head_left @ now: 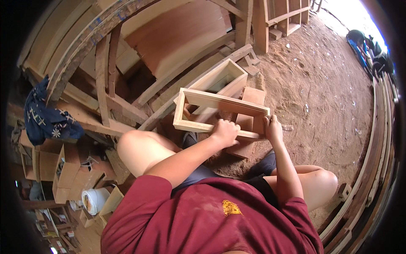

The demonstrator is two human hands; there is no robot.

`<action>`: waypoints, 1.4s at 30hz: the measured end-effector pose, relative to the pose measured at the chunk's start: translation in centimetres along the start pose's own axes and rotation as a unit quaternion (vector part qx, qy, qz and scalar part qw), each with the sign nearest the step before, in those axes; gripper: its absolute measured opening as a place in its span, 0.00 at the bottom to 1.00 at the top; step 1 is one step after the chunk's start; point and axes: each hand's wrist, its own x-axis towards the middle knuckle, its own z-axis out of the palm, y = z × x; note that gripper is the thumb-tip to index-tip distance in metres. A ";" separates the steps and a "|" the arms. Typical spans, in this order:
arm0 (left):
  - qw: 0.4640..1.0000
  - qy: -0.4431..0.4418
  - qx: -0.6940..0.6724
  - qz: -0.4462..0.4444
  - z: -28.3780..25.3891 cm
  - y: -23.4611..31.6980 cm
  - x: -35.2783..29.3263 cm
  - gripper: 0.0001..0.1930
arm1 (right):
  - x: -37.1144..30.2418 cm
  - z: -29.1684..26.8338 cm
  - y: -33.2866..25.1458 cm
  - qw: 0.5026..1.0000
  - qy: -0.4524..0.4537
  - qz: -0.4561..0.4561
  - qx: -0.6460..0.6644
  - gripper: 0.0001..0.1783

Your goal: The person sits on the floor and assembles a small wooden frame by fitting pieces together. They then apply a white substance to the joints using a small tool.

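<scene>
In front of me is a long rectangular wooden frame, pale and open through the middle. My left hand is closed on its near rail, right of the centre. At the right end, my right hand grips the corner, its thumb on top of the wood. Just behind lies a second, similar wooden frame, partly covered by the first. A reddish-brown board shows below the held frame, between my legs and the sandy ground. Whether the held frame rests on that board, I cannot tell.
A timber structure with large panels stands on the left, a dark blue cloth hanging from it. Lower left are cardboard boxes and a white bucket. Long planks line the right. Another wooden frame stands at the back.
</scene>
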 end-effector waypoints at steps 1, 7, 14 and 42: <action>0.999 0.034 0.003 0.005 0.8 -0.3 0.0 0.21 | 0.3 0.0 0.2 1.000 0.000 -0.005 0.005 0.22; 0.996 0.066 0.010 0.053 0.8 -1.3 0.7 0.10 | 0.8 -3.1 -0.7 0.997 -0.011 -0.011 -0.081 0.25; 0.998 0.006 -0.041 0.043 -8.1 -0.2 3.3 0.36 | 2.2 -13.1 0.7 0.952 0.174 0.076 0.240 0.25; 0.556 -0.082 -0.791 -0.240 7.9 -7.3 11.8 0.48 | -2.2 5.4 2.0 0.909 -0.042 0.202 0.362 0.23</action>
